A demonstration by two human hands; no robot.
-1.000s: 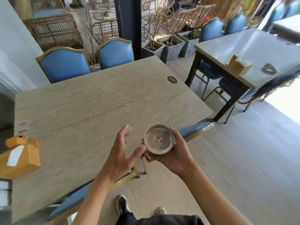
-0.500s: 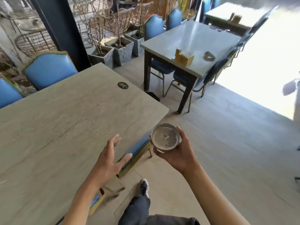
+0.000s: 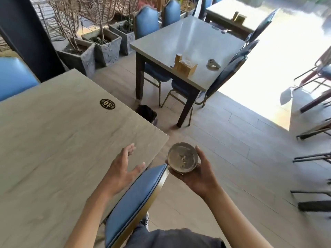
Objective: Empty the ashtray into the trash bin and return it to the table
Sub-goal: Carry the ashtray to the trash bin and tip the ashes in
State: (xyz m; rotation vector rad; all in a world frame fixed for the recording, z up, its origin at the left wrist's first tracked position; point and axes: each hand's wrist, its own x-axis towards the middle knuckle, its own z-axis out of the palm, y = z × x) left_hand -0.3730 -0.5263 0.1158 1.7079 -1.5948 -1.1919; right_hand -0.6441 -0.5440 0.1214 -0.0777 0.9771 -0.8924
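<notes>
My right hand (image 3: pixel 198 176) holds a round metal ashtray (image 3: pixel 183 159) from below, level, off the corner of the beige table (image 3: pixel 53 149). Ash and small butt bits lie inside it. My left hand (image 3: pixel 123 167) hovers open over the table's near edge, fingers spread, holding nothing. A dark trash bin (image 3: pixel 146 112) stands on the floor just beyond the table's far right edge, partly hidden by the tabletop.
A blue chair (image 3: pixel 136 199) is tucked under the table beside my legs. A second table (image 3: pixel 188 43) with a wooden napkin holder (image 3: pixel 185 67), another ashtray (image 3: pixel 213 64) and blue chairs stands ahead. Stone planters (image 3: pixel 105 45) line the back. Chairs (image 3: pixel 313 158) crowd the right.
The view has swung to the right, bringing the second table and the floor bin closer. The ashtray stays in my right hand; my left hand has drawn away from it.
</notes>
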